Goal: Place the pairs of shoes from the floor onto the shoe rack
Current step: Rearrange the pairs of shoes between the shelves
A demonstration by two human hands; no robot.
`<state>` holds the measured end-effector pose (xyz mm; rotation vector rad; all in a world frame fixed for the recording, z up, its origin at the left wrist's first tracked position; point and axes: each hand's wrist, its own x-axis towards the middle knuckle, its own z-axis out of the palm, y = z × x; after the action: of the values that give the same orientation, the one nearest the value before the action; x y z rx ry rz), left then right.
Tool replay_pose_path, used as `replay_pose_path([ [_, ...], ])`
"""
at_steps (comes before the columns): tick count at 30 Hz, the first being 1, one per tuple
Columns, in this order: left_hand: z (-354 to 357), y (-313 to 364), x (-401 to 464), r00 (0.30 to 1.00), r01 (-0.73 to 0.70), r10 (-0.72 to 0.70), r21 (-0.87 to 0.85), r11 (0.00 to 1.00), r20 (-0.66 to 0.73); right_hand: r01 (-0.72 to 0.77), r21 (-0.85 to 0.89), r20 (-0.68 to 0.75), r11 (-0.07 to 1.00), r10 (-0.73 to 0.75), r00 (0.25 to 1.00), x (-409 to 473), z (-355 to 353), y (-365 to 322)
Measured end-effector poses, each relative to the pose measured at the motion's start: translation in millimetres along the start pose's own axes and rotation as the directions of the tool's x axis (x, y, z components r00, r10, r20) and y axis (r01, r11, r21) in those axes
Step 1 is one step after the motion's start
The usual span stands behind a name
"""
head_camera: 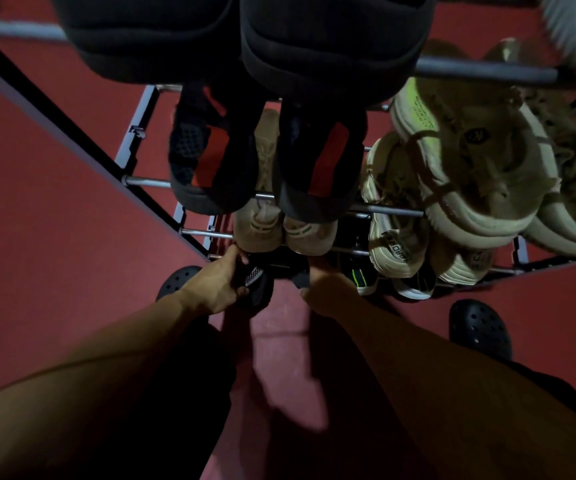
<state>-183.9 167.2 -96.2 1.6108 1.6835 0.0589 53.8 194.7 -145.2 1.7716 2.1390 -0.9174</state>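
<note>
View looks straight down from the person's head, dim light. Nearest: two bare forearms reach fwd over a dark red smooth floor (54,237), w/ dark shorts at the bottom. On the person's feet, black perforated foam clogs: one at right (479,329), one half hidden behind the left wrist (178,279).

Left hand (218,289) grips a black mesh sneaker w/ a white-grey patterned patch (253,284), fingers curled round its heel end. The shoe sits at the near edge of the lowest tier of the metal tube shoe rack (148,183), just above floor level. Right hand (324,287) is just right of it, fingers wrapped on a second dark shoe (300,279), mostly hidden in shadow; can't tell its details.

Right of the hands on the same low tier: a pair of dark sneakers w/ neon green stripes and white soles (366,280).

Next tier up: a beige pair at centre (262,226), and cream knit sneakers w/ printed heel tabs at right (397,237).

Higher: a black pair w/ red panels (210,157), and larger cream ribbed-sole sneakers at far right (480,174).

Top, closest to camera: two big black shoes, blurred (238,39), resting on grey rails.
</note>
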Motion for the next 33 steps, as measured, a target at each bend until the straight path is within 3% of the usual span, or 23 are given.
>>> replay_pose_path([
  [3, 4.7, -1.2, 3.7, 0.999, 0.053, -0.053, 0.081, 0.995, 0.001, -0.010, -0.036, 0.009, 0.999, 0.011, 1.000, 1.0, -1.1, -2.8],
  [6, 17.2, 0.8, 7.9, 0.989, 0.146, -0.136, 0.212, 0.966, -0.062, 0.003, -0.013, -0.161, 1.000, -0.005, 0.987, -0.4, -0.2, -4.4],
  [8, 25.0, 5.7, 10.2, 0.961, 0.273, -0.258, 0.194, 0.942, -0.095, -0.004, 0.064, -0.209, 0.998, 0.017, 0.978, -2.4, 2.2, -5.7],
  [11, 29.8, 8.8, 16.5, 0.916, 0.399, -0.399, 0.005, 0.917, 0.044, -0.111, 0.198, -0.228, 0.974, 0.156, 0.961, -2.1, 6.6, -3.1],
  [13, 29.4, 7.6, 19.4, 0.913, 0.407, -0.407, -0.034, 0.913, 0.026, -0.113, 0.277, -0.236, 0.954, 0.182, 0.955, -1.7, 7.1, -2.0],
  [19, 26.1, 25.5, 27.2, 0.912, 0.301, -0.318, -0.106, 0.948, -0.260, -0.004, 0.447, -0.374, 0.894, 0.191, 0.908, -5.5, 7.0, -3.8],
  [22, 25.7, 36.7, 34.1, 0.900, 0.276, -0.315, -0.163, 0.947, -0.303, -0.081, 0.322, -0.421, 0.943, 0.220, 0.880, 0.5, 1.6, -6.6],
  [25, 32.7, 33.6, 42.0, 0.915, 0.275, -0.320, -0.201, 0.940, -0.245, -0.130, 0.240, -0.279, 0.962, 0.197, 0.940, 13.0, 6.2, -4.0],
  [27, 37.7, 30.8, 43.5, 0.943, 0.270, -0.293, -0.156, 0.950, -0.155, -0.081, 0.152, -0.226, 0.985, 0.115, 0.967, 7.4, 6.3, -8.8],
  [28, 39.7, 32.0, 43.2, 0.953, 0.257, -0.273, -0.129, 0.958, -0.128, -0.064, 0.152, -0.217, 0.986, 0.097, 0.971, -0.5, 1.4, -10.5],
  [30, 34.4, 41.3, 32.9, 0.969, 0.228, -0.233, -0.063, 0.972, -0.085, -0.158, 0.260, -0.071, 0.953, 0.182, 0.981, -15.9, -16.1, -15.1],
  [33, 26.5, 51.7, 12.7, 0.985, 0.170, -0.171, -0.037, 0.985, -0.036, -0.144, 0.268, -0.037, 0.953, 0.159, 0.987, -36.3, -29.7, -13.8],
])
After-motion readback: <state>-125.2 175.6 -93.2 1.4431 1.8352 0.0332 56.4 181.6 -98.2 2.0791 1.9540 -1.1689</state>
